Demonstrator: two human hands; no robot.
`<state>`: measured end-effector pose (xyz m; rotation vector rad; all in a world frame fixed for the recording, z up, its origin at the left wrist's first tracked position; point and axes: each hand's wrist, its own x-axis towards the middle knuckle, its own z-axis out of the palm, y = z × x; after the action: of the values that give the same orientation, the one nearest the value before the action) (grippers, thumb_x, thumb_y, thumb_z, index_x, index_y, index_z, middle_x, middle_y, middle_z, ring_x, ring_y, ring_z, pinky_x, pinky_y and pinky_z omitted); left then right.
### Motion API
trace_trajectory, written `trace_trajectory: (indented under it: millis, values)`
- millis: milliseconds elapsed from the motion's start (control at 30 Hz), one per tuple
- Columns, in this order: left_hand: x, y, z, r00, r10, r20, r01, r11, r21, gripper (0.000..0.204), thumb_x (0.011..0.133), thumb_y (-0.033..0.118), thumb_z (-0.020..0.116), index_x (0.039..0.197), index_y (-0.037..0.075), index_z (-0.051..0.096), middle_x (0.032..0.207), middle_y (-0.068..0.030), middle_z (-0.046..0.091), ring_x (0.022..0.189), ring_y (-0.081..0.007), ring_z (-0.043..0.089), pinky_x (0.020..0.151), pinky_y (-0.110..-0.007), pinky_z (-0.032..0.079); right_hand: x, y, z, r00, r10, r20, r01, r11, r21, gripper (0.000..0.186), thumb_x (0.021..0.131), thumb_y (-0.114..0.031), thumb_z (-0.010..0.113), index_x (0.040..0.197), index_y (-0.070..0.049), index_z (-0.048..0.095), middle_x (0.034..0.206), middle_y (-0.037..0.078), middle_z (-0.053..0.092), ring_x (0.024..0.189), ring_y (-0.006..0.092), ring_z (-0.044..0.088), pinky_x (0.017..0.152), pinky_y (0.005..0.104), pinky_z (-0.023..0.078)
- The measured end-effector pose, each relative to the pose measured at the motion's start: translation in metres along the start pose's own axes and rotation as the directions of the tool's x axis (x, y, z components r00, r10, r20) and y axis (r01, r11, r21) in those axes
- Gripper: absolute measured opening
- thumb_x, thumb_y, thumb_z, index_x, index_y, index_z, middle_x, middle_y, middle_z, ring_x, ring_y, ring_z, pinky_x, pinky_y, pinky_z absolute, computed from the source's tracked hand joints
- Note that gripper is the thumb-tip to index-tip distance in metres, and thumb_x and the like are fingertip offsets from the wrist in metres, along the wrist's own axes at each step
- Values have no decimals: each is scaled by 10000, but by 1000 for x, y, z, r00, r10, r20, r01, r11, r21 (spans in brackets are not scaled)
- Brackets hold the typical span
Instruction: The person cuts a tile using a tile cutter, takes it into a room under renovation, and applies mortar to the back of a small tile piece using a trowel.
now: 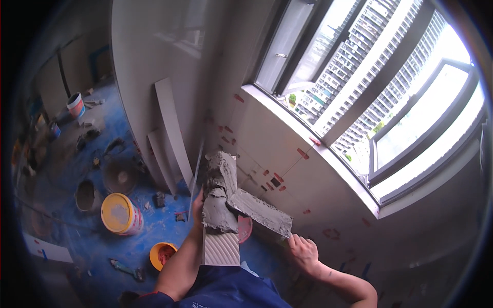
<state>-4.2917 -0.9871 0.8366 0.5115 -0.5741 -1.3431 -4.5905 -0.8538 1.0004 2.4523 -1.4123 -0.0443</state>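
Observation:
A narrow tile strip [221, 250] points away from my body, its ribbed back facing up. Thick grey mortar [220, 210] covers its middle and far part. My left hand [197, 207] is closed on the strip's left edge, with most fingers hidden beneath. At the right, my right hand [304, 252] is closed at the near end of a long flat trowel-like blade [264, 213], also coated in mortar. The blade's far end meets the mortar on the strip; its handle, if any, is hidden by my fingers.
A yellow-rimmed bucket [119, 214] and a small yellow tub [163, 255] stand on the blue floor [149, 226] at left. A brush-like tool [126, 269] lies nearby. Tall strips [173, 131] lean on the wall. Open windows [411, 118] are at upper right, above a tiled wall with red spacers [302, 153].

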Motion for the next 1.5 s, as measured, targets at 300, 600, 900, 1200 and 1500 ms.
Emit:
trace_trajectory:
  millis: [300,600,900,1200,1500]
  values:
    - [2,102,85,887,-175,427,431,644,-633,565,984,377,341,1441,45,333,1422,-209,411,1336,-372,367,1095,-592,257,-25,-36,19,971,237,14,-174,668,724,187,687,-106,692,765,-70,525,672,95,553,587,295,584,518,380,465]
    - [6,126,132,840,-214,499,529,533,-661,542,990,398,335,1378,29,419,1311,-199,515,1238,-319,496,1044,-557,384,28,-102,111,990,49,-136,95,489,867,247,790,-125,668,1026,-50,680,991,101,691,882,226,662,769,311,520]
    - [3,136,134,816,-179,550,567,436,-699,548,991,393,354,1391,21,398,1307,-208,511,1221,-322,506,1040,-501,408,-4,-89,114,923,188,334,-283,-253,925,279,949,-166,504,1101,31,629,1071,51,667,953,133,618,828,285,502]
    - [24,91,58,987,-7,159,38,980,-194,546,986,364,403,1401,10,385,1328,-194,504,1215,-296,509,1035,-438,406,-41,-67,119,981,187,50,-159,632,759,196,794,-120,640,982,-95,689,919,125,690,849,317,664,721,360,528]
    - [9,29,-32,979,197,55,-196,829,523,552,981,334,451,1412,-2,372,1349,-181,498,1209,-270,513,1030,-375,404,33,-43,-39,938,346,9,-191,497,847,359,850,-305,666,1002,-28,494,753,173,580,649,367,585,615,411,477]
